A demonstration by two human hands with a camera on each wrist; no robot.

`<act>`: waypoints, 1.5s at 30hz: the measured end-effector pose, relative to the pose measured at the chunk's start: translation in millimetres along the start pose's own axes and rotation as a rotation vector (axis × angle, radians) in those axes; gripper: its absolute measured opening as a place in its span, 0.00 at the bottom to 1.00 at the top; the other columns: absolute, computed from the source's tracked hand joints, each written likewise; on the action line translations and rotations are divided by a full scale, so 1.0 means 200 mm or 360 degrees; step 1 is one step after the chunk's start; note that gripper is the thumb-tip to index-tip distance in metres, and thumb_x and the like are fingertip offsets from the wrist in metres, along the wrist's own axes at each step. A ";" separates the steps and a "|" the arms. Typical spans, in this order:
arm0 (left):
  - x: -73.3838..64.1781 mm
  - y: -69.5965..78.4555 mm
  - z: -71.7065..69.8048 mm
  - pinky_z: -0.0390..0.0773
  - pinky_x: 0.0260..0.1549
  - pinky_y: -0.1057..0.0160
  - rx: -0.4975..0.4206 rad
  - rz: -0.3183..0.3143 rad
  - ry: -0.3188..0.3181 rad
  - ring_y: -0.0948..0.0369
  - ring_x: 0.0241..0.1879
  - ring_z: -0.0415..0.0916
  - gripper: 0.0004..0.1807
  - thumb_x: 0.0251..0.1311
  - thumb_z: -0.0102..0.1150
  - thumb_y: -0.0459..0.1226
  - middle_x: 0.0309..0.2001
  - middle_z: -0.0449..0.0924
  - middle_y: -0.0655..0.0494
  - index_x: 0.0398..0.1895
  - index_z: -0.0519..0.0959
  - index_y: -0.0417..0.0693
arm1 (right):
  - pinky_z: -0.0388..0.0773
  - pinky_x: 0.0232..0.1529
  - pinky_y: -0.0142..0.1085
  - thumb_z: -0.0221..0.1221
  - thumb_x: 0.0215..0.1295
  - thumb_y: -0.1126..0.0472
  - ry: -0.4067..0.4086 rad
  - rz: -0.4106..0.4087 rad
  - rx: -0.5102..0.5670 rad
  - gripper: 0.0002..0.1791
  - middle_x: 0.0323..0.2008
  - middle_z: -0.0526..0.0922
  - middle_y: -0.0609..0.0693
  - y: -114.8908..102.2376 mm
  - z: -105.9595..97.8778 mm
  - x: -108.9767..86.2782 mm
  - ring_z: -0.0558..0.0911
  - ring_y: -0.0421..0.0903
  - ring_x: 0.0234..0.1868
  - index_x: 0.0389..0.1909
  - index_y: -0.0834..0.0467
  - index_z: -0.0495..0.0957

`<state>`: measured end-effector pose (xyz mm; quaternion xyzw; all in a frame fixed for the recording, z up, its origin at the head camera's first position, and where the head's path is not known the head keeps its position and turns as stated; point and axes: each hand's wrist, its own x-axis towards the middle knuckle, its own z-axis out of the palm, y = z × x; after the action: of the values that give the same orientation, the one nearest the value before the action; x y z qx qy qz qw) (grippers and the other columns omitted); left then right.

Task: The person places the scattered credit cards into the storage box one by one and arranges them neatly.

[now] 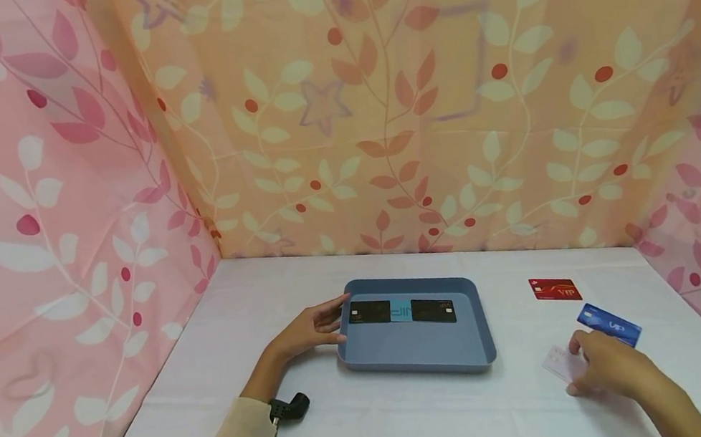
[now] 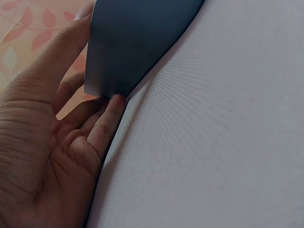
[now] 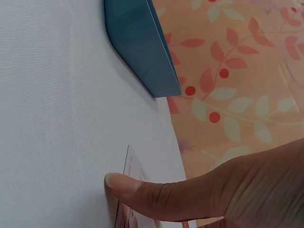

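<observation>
A blue-grey tray [image 1: 414,350] stands on the white table. In it, two black VIP cards [image 1: 370,311] lie in a row with a light blue VIP card [image 1: 401,311] between them. My left hand [image 1: 305,330] touches the outside of the tray's left wall, thumb and fingers spread along it; in the left wrist view a fingertip meets its lower edge. At the right my right hand [image 1: 610,365] pinches a pale pinkish card [image 1: 559,362] by its edges, low against the cloth. The right wrist view shows the thumb [image 3: 142,187] at that card's edge.
Just beyond my right hand lies a blue VIP card [image 1: 609,324], partly behind the hand. A red VIP card [image 1: 555,289] is farther back, right of the tray. Patterned cloth [image 1: 377,114] hangs behind the table and at both sides.
</observation>
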<state>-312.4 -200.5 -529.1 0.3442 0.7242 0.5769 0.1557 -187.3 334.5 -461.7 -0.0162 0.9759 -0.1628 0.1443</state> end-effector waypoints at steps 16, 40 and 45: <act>0.00 -0.01 0.00 0.69 0.66 0.60 0.0008 -0.0011 0.0007 0.47 0.77 0.53 0.49 0.60 0.72 0.34 0.80 0.51 0.47 0.80 0.55 0.44 | 0.77 0.34 0.47 0.81 0.37 0.45 -0.0016 0.0053 -0.0016 0.33 0.32 0.76 0.50 0.01 0.03 0.00 0.75 0.49 0.36 0.38 0.60 0.78; 0.00 0.00 0.00 0.68 0.67 0.59 0.0028 -0.0011 0.0014 0.45 0.77 0.53 0.49 0.59 0.73 0.34 0.80 0.51 0.47 0.81 0.56 0.47 | 0.75 0.33 0.47 0.80 0.38 0.46 -0.0039 0.0104 -0.0022 0.33 0.31 0.79 0.50 -0.01 0.03 -0.01 0.76 0.49 0.33 0.38 0.61 0.77; 0.00 0.00 0.00 0.69 0.67 0.59 0.0034 -0.0028 0.0022 0.47 0.77 0.53 0.49 0.59 0.73 0.35 0.80 0.52 0.49 0.81 0.56 0.48 | 0.74 0.31 0.45 0.80 0.36 0.45 -0.0032 0.0122 -0.0038 0.33 0.32 0.79 0.51 -0.02 0.03 -0.01 0.76 0.49 0.33 0.38 0.60 0.77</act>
<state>-312.9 -200.2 -529.7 0.3356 0.7342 0.5702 0.1520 -183.8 329.4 -464.9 0.0177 0.9762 -0.1452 0.1601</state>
